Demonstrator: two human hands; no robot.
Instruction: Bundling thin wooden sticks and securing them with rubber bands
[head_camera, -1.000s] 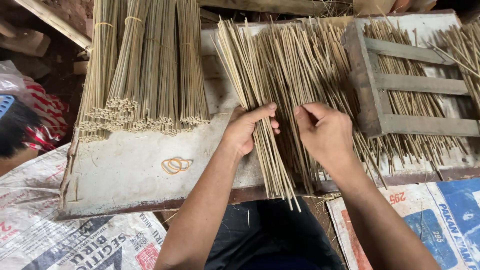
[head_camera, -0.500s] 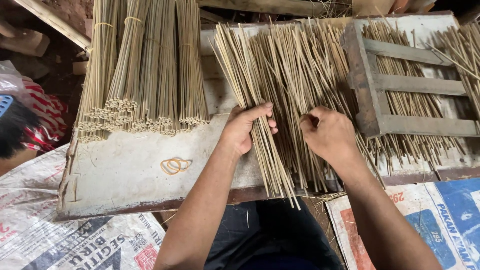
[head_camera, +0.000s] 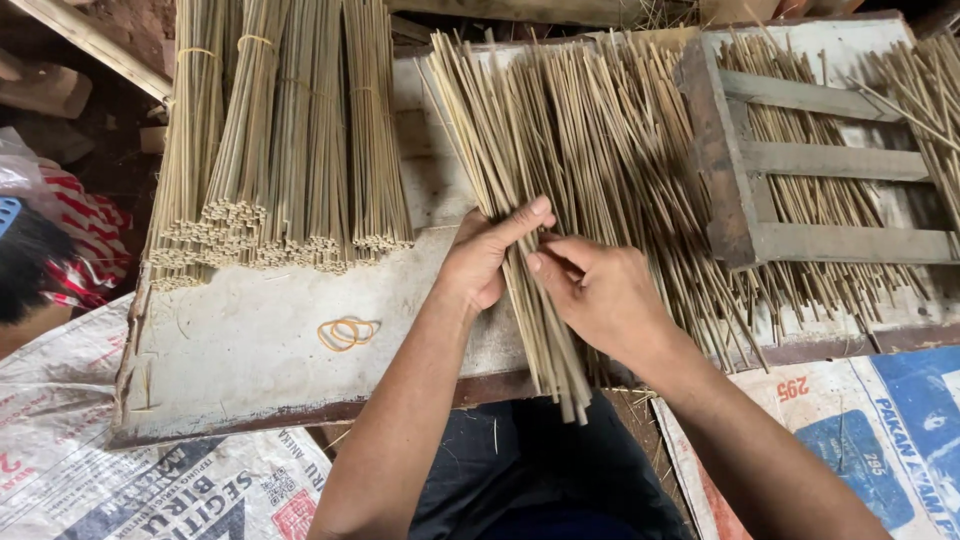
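A wide spread of thin bamboo sticks (head_camera: 610, 140) lies on a worn white board (head_camera: 250, 350). My left hand (head_camera: 490, 255) curls around a gathered handful of sticks (head_camera: 545, 340) whose ends hang past the board's near edge. My right hand (head_camera: 600, 295) presses against the same handful from the right, its fingers pinching sticks next to my left thumb. Both hands meet at the middle of the board.
Several tied stick bundles (head_camera: 285, 130) lie at the left of the board, with yellow rubber bands (head_camera: 348, 332) in front of them. A wooden slatted frame (head_camera: 790, 160) rests over sticks at the right. Printed woven sacks (head_camera: 130, 480) cover the ground.
My right hand has moved left, up against my left hand, and the sticks between them have been drawn into a tighter handful.
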